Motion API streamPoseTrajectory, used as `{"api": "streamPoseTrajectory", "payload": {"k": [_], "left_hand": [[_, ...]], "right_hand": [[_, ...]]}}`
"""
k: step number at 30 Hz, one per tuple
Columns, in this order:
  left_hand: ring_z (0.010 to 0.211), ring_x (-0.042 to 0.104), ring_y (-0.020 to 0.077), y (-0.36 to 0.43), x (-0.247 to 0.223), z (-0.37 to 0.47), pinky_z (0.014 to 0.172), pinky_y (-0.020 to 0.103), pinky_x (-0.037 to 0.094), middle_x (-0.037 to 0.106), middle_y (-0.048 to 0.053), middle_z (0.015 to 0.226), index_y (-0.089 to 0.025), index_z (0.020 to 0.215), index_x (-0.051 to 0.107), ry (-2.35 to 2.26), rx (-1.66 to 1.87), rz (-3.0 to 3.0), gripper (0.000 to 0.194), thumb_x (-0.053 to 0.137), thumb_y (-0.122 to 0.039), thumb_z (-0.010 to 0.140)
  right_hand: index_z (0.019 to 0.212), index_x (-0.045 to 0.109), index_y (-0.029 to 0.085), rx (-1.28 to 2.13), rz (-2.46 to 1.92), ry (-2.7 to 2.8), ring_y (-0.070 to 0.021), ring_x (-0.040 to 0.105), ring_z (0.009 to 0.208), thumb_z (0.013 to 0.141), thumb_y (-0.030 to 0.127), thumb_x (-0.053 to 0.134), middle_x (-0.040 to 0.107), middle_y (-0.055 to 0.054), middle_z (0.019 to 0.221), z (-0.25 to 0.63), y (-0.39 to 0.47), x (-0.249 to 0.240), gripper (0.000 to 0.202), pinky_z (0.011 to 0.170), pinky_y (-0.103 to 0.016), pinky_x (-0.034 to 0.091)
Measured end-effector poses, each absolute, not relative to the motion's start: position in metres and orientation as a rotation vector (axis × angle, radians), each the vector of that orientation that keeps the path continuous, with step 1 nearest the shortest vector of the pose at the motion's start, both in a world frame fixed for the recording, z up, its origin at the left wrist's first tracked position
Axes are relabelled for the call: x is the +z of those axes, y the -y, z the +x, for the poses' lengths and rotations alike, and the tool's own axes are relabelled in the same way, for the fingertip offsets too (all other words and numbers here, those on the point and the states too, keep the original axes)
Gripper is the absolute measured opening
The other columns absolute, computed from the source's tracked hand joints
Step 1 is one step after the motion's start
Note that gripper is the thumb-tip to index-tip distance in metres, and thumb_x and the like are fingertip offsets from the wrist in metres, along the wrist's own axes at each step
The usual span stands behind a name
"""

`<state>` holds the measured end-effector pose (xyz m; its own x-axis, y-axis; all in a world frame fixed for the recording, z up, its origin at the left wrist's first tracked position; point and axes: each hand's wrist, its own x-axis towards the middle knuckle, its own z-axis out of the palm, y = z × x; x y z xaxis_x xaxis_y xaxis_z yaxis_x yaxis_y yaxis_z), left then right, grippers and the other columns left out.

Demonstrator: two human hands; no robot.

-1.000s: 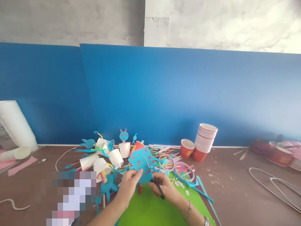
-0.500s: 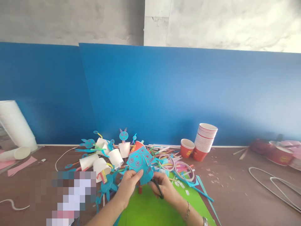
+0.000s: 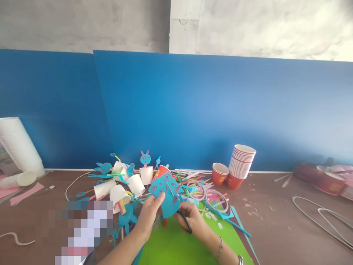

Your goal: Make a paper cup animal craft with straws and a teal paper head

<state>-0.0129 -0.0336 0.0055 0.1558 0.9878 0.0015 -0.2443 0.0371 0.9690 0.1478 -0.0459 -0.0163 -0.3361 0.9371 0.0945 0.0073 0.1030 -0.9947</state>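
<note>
My left hand (image 3: pixel 150 213) pinches a piece of blue paper (image 3: pixel 171 206) between thumb and fingers. Faces and shapes are drawn on the paper in dark reddish lines. At the paper's lower right edge, my right hand (image 3: pixel 191 219) grips a pair of scissors (image 3: pixel 188 223); the black handle shows, and the blades are hidden by the paper and hand. Both hands are above a green sheet (image 3: pixel 187 244). Just behind the paper a red paper cup (image 3: pixel 163 170) lies partly covered.
White cups (image 3: pixel 135 185) with blue paper animal cut-outs (image 3: pixel 145 159) crowd the left. Tape rolls (image 3: pixel 217 201) and coloured straws lie behind my hands. A stack of red-and-white cups (image 3: pixel 241 165) stands at right, beside a single red cup (image 3: pixel 220 173). A blue panel (image 3: pixel 193 110) rises behind.
My left thumb has shifted up over the drawn face, and my left hand has turned slightly. The blue paper stays at the scissors; my right hand has barely moved.
</note>
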Motion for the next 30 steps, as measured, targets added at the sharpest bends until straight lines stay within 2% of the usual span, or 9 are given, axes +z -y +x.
{"api": "streamPoseTrajectory", "payload": {"k": [7,16,21,26,30], "left_hand": [[0.067,0.066,0.0256,0.0318,0.005,-0.0135,0.065,0.034,0.052,0.071,0.006,0.064,-0.014,0.069,0.073,-0.903,1.195,1.118,0.045,0.065,-0.058,0.075],[0.064,0.065,0.0238,0.0332,0.0078,-0.0165,0.07,0.035,0.052,0.072,0.005,0.066,-0.014,0.076,0.074,-0.909,1.197,1.201,0.042,0.062,-0.054,0.079],[0.059,0.063,0.0225,0.0323,0.0064,-0.0158,0.068,0.036,0.052,0.072,0.005,0.065,-0.015,0.076,0.074,-0.895,1.149,1.222,0.046,0.061,-0.058,0.077],[0.049,0.059,0.0204,0.0337,0.0088,-0.0153,0.06,0.035,0.051,0.071,0.005,0.061,-0.015,0.074,0.074,-0.874,1.101,1.212,0.047,0.059,-0.06,0.078],[0.05,0.059,0.0213,0.0331,0.0081,-0.0166,0.059,0.035,0.049,0.07,0.004,0.059,-0.017,0.069,0.073,-0.89,1.095,1.235,0.044,0.06,-0.057,0.078]], "right_hand": [[0.068,0.067,0.014,1.423,-0.967,1.546,-0.0054,0.038,0.036,0.07,0.037,0.069,0.045,0.007,0.045,0.1468,0.0481,-0.0098,0.023,0.035,-0.017,0.033],[0.057,0.057,0.017,1.394,-0.98,1.493,-0.0041,0.032,0.032,0.066,0.022,0.06,0.04,0.009,0.039,0.1487,0.0457,-0.018,0.011,0.032,-0.016,0.028],[0.059,0.059,0.016,1.436,-0.974,1.469,-0.0039,0.034,0.034,0.061,0.019,0.056,0.042,0.009,0.041,0.1489,0.0461,-0.014,0.005,0.033,-0.016,0.031],[0.061,0.061,0.016,1.447,-0.989,1.454,-0.0037,0.031,0.032,0.058,0.017,0.052,0.04,0.01,0.04,0.1505,0.0453,-0.0147,0.009,0.031,-0.016,0.027],[0.064,0.065,0.014,1.445,-1.003,1.444,-0.0038,0.033,0.032,0.057,0.018,0.051,0.045,0.009,0.042,0.1505,0.0443,-0.0171,0.016,0.031,-0.016,0.029]]}}
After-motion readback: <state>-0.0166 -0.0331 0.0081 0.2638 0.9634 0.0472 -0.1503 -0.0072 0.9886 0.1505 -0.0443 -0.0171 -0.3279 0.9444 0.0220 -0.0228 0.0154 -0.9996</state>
